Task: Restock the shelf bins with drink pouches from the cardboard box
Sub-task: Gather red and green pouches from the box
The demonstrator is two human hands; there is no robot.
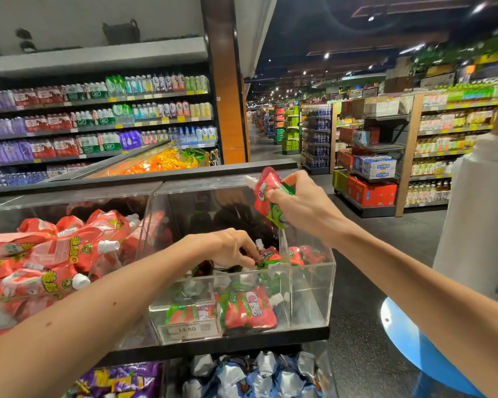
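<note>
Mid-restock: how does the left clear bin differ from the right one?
The left bin is heaped with red pouches bearing yellow lettering; the right bin holds only a low layer of red-and-green pouches. The left hand reaches into the right bin; no hand is in the left bin. Both are clear plastic.

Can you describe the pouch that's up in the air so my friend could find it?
Look at the clear bin at the shelf's right end, with the 14.90 price tag. Above it, the right hand pinches a red and green pouch with a white cap. It is the only pouch in the air; all others lie in bins.
</note>
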